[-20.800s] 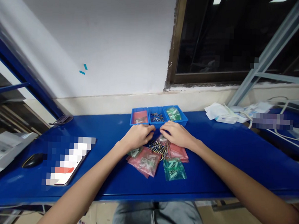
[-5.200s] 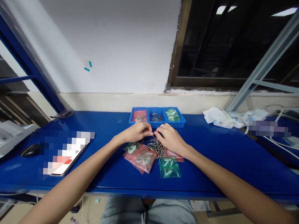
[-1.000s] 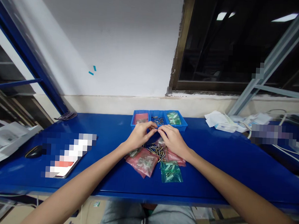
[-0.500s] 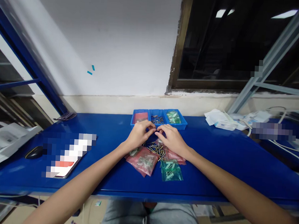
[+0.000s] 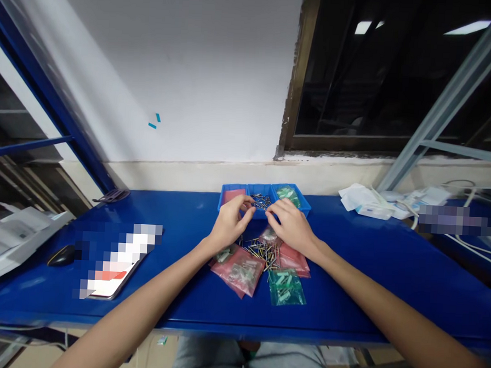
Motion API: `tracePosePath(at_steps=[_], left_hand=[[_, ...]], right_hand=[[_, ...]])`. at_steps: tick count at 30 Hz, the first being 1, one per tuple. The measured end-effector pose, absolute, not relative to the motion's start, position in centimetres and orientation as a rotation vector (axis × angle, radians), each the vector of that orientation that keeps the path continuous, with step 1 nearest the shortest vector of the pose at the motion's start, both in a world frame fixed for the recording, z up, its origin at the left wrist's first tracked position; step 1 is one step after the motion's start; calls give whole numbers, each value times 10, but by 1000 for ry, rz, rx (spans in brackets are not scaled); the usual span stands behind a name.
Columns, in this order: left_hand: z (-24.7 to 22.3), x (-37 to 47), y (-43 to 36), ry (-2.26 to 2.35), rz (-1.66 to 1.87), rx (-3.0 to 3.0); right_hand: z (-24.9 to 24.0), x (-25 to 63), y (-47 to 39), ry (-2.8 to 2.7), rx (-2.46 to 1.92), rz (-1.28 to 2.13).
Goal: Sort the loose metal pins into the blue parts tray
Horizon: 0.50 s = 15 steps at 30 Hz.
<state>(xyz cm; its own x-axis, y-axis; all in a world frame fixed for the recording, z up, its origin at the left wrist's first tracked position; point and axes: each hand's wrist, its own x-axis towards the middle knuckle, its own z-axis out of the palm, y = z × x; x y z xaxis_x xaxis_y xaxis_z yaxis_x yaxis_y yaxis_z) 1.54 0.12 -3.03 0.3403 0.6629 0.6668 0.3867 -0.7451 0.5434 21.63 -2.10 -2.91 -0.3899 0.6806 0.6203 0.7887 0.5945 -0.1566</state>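
Note:
My left hand [image 5: 230, 220] hovers over the table just before the blue three-part bin [image 5: 262, 211], thumb and fingers curved and a little apart, with nothing visible between them. Close on its right, my right hand [image 5: 291, 224] has its fingertips pinched together; anything in them is too small to make out. Below both hands lies a loose pile of thin metal pins or screws [image 5: 266, 254], silver and brass-coloured. Around the pile are pink plastic bags [image 5: 241, 271] of small parts and a green plastic bag [image 5: 287, 289]. More such pins [image 5: 261, 201] fill the bin's middle compartment.
A pink bag [image 5: 233, 194] lies in the bin's left compartment and green bags [image 5: 288, 195] in its right. On the left are a computer mouse [image 5: 62, 255] and a partly blurred phone-like object [image 5: 119, 279]. White packets [image 5: 363, 201] and cables lie at the right.
My two hands have moved slightly apart, opening a wider gap between their fingertips. The left thumb and fingers have spread a little. The whole view has shifted slightly.

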Motion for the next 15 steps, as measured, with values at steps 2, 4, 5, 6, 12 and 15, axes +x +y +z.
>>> tracePosePath(at_steps=[2, 4, 5, 6, 12, 15], left_hand=[[-26, 12, 1, 953, 1440, 2430], [-23, 7, 3, 963, 1435, 2532], [-23, 5, 5, 975, 1415, 2586], [-24, 2, 7, 986, 1388, 2640], [-35, -7, 24, 1006, 1221, 2789], [-39, -7, 26, 1045, 1154, 2814]], right_hand=[[-23, 218, -10, -2152, -1202, -309], [-18, 221, 1, -2137, -1267, -352], [-17, 223, 5, -2133, -1291, -360], [-17, 225, 8, -2134, -1301, -366], [-29, 248, -1, -2146, -1255, -409], [-37, 252, -5, -2177, -1259, -407]])
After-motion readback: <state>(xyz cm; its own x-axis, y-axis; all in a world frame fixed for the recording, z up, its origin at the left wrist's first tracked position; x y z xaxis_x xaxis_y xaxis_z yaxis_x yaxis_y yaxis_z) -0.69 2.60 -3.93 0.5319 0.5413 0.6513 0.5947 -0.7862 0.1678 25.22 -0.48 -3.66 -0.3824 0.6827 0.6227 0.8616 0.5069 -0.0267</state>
